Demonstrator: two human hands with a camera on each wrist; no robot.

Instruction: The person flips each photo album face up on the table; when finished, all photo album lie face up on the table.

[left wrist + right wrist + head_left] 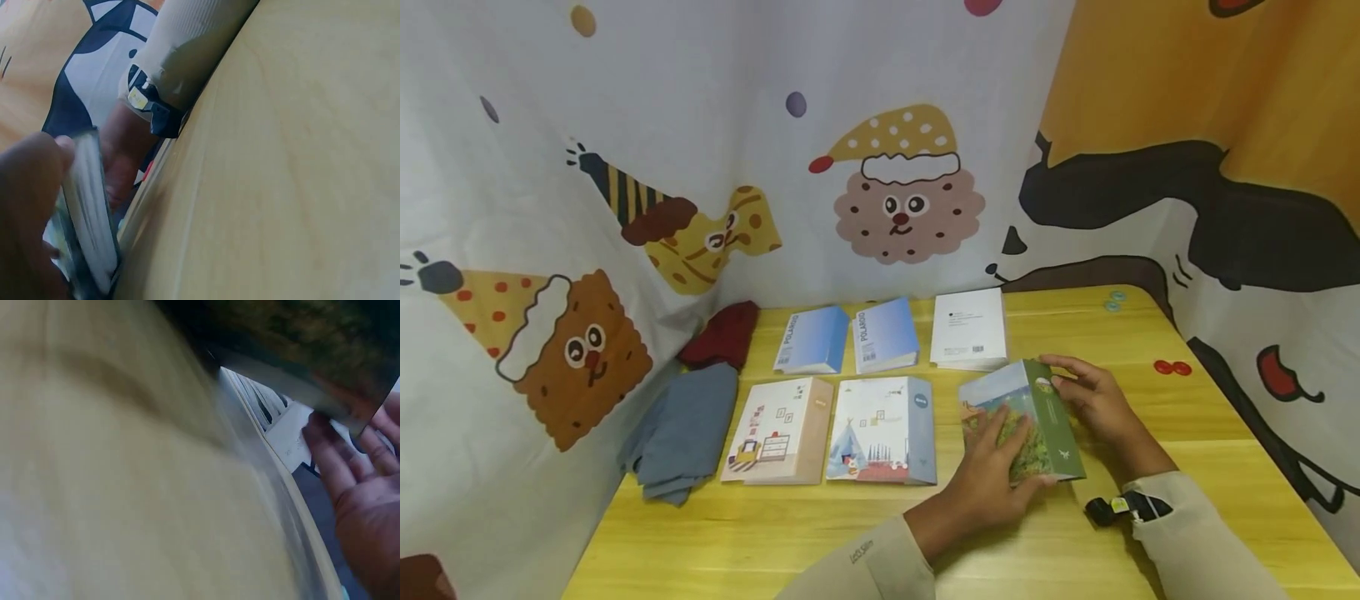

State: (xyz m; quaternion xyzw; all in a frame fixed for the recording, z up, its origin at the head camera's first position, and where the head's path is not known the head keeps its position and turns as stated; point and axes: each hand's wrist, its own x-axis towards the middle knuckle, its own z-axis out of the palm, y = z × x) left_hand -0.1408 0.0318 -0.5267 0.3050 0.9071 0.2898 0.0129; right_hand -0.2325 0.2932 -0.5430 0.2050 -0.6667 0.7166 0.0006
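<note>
Head view: the green album [1026, 421] lies near the desk's [1210, 417] front right edge, long axis running front to back, spine rightward. The left hand [992, 483] presses its cover, fingers spread; the right hand [1093, 400] curls on the spine.

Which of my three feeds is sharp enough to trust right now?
Head view is sharp and evenly lit, the green album clear between both hands; left wrist view is soft, the table mildly blurred; right wrist view is smeared, album cover dark.
</note>
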